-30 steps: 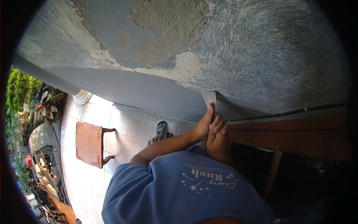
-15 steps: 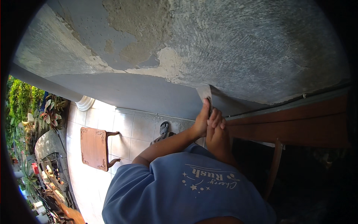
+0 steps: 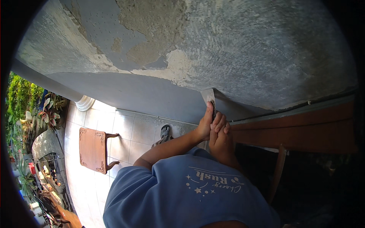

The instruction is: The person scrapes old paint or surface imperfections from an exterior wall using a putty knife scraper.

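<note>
Both my hands are clasped together around the handle of a putty knife (image 3: 208, 95), whose wide metal blade points up at the wall. The blade's edge meets the wall at the lower border of a rough, patchy grey area (image 3: 243, 57). My left hand (image 3: 206, 123) is closed with its thumb stretched along the handle toward the blade. My right hand (image 3: 219, 141) is closed just below and right of it, fingers interlocked with the left. Most of the handle is hidden by the hands. Smooth grey paint (image 3: 133, 93) covers the wall below the patch.
A brown wooden table (image 3: 92, 149) with carved corners stands on the pale tiled floor at left. A white column base (image 3: 85, 103) is near the wall, beside plants (image 3: 49, 114). A reddish-brown wooden panel (image 3: 292, 127) runs along the right. My sandalled foot (image 3: 165, 131) shows below the wall.
My view has shifted slightly, moving the table and floor a little left in the picture. The blade shows more of its face; both hands keep their hold on the putty knife.
</note>
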Demonstrator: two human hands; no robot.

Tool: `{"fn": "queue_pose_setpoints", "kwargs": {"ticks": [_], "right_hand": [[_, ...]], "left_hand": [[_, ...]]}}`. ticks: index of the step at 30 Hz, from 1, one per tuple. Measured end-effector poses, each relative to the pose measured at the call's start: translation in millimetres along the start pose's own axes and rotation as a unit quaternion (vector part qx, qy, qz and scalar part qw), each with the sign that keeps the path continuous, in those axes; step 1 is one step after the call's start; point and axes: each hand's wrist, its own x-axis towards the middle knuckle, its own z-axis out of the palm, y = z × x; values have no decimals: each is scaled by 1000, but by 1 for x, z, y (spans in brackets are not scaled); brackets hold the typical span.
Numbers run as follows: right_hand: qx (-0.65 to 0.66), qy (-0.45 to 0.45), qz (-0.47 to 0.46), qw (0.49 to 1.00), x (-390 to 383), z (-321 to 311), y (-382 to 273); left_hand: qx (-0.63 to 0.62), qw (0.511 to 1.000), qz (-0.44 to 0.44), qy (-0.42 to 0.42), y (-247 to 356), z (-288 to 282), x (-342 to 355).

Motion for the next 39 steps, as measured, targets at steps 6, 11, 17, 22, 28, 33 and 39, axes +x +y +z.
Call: {"fn": "queue_pose_setpoints", "kwargs": {"ticks": [6,11,17,22,28,33,39], "right_hand": [[-37,-37,63,997,0,5,-10],[16,27,-6,999,13,14,32],[-14,24,35,999,-1,-2,7],[-24,31,-12,999,18,16,3],[15,-67,-64,996,37,30,5],[289,-93,88,949,13,6,26],[240,-39,150,958,0,-4,15]], "left_hand": [[-38,999,-21,-15,3,-7,-4],[34,998,10,51,-2,-11,11],[20,999,8,40,-3,3,5],[-46,994,20,93,8,-1,1],[-36,988,123,87,34,-24,-6],[80,995,43,51,16,-10,0],[77,997,-10,-13,1,-4,6]]}}
